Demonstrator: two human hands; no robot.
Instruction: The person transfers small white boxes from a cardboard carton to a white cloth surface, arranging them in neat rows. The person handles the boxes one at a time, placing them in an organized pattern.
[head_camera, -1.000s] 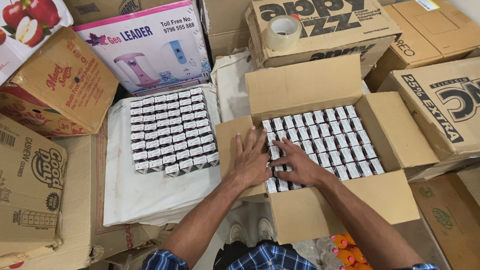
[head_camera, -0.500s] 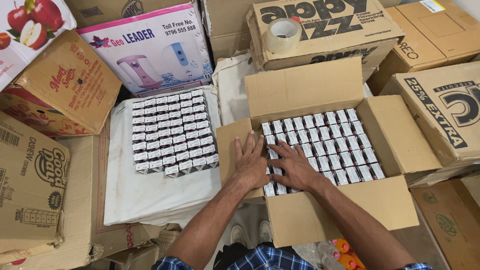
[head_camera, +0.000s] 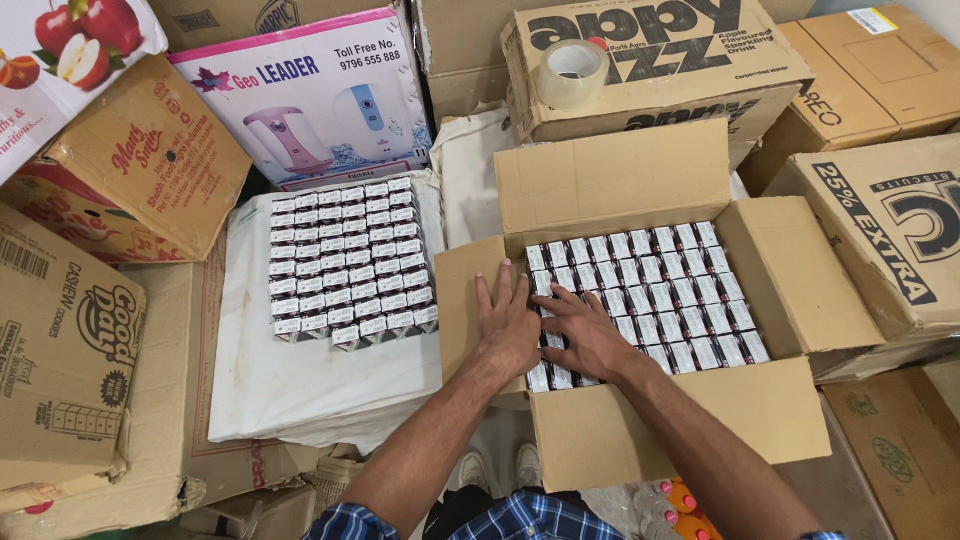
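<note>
Here both hands lie flat, fingers spread, nothing pinched: left hand on the open carton's left flap, right hand nearer, directly atop the small packets filling it

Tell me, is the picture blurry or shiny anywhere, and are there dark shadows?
In the head view, everything looks sharp: the small packs in the open carton, the left hand and the right hand show no motion blur. The light is even and soft, with only faint shadows under the hands. The tape roll has a mild sheen, no harsh glare. Boxes near the edges look slightly stretched by the wide lens.
</note>
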